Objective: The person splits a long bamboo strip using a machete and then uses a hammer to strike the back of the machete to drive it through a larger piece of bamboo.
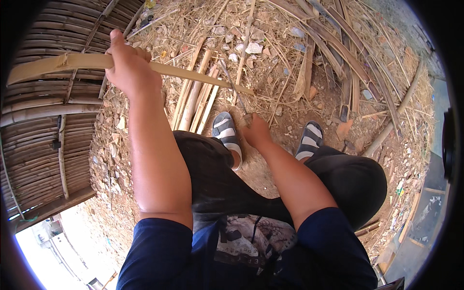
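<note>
Left hand [131, 66] wrapped round a long pale bamboo strip [193, 76], right hand [257, 131] closed on a slim blade [241, 103] crossing near its tip, contact unclear! The strip stretches out both sides, looking light, springy, probably sharp-edged; mid-length, flat faces, seems the best hold.

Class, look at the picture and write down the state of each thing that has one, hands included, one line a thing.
Left hand: closed, gripping
Right hand: closed, gripping
Strip: held between its ends
Knife: held by its handle, crossing the strip in view
Split pieces: lying on the ground
Sandals: worn
</note>
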`<state>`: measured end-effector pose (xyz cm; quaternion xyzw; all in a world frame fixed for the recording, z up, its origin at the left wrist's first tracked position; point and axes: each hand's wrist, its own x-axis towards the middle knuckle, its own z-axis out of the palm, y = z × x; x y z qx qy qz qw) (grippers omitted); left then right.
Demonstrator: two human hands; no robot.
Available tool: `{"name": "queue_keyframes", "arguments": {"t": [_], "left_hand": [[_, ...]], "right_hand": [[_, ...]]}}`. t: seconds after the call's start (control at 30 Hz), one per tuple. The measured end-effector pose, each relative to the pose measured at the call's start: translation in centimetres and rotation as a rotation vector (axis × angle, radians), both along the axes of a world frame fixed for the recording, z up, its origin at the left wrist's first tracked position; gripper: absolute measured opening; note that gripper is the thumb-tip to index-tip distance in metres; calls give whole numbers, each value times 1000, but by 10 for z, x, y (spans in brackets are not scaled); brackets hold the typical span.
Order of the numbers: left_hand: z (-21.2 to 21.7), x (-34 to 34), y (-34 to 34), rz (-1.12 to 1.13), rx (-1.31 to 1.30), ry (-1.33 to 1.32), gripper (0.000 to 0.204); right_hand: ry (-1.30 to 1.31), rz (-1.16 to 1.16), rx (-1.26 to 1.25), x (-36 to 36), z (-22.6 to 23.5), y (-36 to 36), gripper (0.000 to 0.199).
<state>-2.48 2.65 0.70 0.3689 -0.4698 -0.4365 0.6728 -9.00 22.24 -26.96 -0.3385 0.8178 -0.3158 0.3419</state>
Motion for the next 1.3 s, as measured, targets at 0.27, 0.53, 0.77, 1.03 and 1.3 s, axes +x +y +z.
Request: {"name": "queue_keyframes", "arguments": {"t": [0.27,0.53,0.77,1.03,1.3], "left_hand": [[0,0,-4,-127,15,98,44],[-2,5,-7,-282,-9,101,49],[1,6,-1,-213,40,111,44],[-1,1,-5,-249,3,93,44],[-4,4,-6,-279,5,110,40]], "right_hand": [[-93,-42,-12,-10,26,-1,36],[-119,4,-524,-9,110,-35,27],[-24,-1,91,-15,15,3,29],[-148,-21,-147,-9,59,-15,31],[-113,3,-453,0,93,-33,29]]}}
